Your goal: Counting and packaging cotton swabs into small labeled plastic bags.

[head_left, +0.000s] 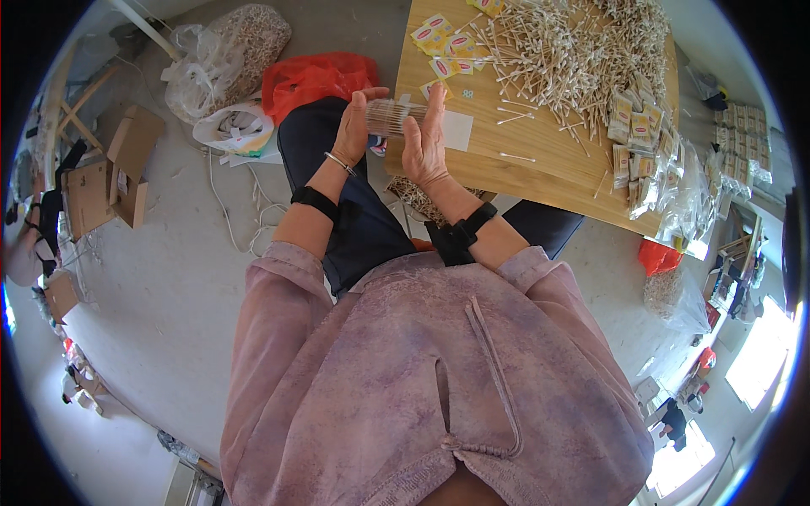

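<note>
just off the near-left corner of the wooden table [540,173], a bundle of cotton swabs [395,116] pressed between both palms, left hand [356,126] cupping one end with fingers curled over it, right hand [427,139] flat against the other end with fingers straight up. over the table's far side from that bundle, a loose heap of swabs [574,51], with small yellow packets [440,42] by its left edge and filled packets [637,126] along its right edge. left of the table, on the floor, a red plastic bag [316,76].

Bright daylight — fisheye-bent, dark rim.
</note>
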The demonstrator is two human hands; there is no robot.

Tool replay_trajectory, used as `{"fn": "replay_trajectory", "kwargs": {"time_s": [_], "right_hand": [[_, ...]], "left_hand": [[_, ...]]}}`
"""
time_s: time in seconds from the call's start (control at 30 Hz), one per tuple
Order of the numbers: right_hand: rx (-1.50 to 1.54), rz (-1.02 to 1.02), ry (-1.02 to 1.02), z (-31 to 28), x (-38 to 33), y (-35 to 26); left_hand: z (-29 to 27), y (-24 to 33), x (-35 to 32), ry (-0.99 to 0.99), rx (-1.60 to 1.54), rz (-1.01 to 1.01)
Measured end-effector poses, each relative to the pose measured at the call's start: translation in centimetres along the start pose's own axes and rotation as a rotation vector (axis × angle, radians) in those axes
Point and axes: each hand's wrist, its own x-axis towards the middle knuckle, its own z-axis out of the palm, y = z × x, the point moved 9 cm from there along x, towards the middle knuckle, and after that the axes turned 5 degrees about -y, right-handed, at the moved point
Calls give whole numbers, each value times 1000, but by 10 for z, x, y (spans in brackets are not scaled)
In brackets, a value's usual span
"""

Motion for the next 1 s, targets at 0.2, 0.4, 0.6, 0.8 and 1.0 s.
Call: {"fn": "replay_trajectory", "kwargs": {"time_s": [0.2,0.4,0.6,0.8,1.0], "right_hand": [[-107,-8,-8,16,4,-6],[-111,-21,-59,27,8,-11],[179,-84,112,-11,-4,-10],[235,-29,56,8,1,-2],[226,-48,28,18,7,-7]], "left_hand": [[1,-1,-1,4,-110,-13],[3,5,0,6,22,32],[-2,2,0,18,-12,51],[1,-4,1,9,-66,25],[4,-4,-3,-5,-12,40]]}}
